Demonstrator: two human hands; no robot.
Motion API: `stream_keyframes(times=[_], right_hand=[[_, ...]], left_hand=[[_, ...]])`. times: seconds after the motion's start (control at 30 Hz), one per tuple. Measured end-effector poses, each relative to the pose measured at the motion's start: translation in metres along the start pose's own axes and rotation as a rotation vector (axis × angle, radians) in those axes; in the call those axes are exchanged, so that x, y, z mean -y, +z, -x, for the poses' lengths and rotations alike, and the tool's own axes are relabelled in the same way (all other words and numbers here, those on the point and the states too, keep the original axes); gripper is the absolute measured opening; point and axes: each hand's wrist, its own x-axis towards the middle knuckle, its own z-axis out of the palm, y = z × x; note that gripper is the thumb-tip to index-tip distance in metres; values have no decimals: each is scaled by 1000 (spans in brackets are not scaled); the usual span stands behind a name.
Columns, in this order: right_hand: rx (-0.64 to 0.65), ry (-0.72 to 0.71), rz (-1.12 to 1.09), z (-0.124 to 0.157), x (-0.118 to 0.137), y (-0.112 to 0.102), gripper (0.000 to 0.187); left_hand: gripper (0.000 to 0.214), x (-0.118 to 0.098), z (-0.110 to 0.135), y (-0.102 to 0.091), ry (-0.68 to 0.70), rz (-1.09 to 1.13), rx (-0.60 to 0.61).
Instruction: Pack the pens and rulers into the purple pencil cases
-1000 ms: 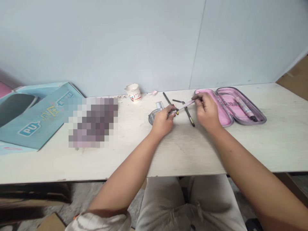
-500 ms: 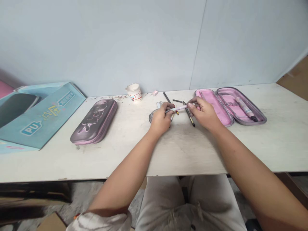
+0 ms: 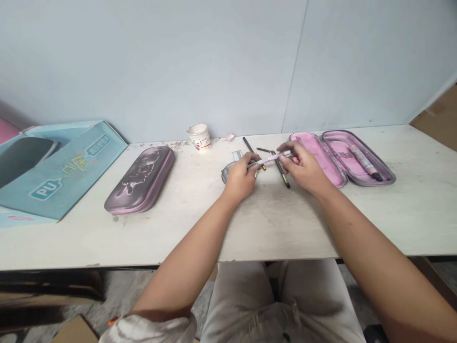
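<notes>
Pen [image 3: 273,157], slim, straight, pale pink and white.

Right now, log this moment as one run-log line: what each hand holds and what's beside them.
left hand: holds pink pen | right hand: holds pink pen | nearby: black pen, open pink pencil case

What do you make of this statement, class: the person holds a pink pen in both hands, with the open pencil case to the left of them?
Not quite: the head view shows the open pencil case to the right of the hands, not the left. The left hand and right hand do hold the pink pen.
</notes>
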Motion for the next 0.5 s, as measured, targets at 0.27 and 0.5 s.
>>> stream_keyframes(times=[0.27,0.5], right_hand=[[14,-10,31,1,2,0,26],[1,-27,49,2,3,0,26]], left_hand=[[18,-1,-1,0,3,19,15],[17,1,-1,0,42,33,17]])
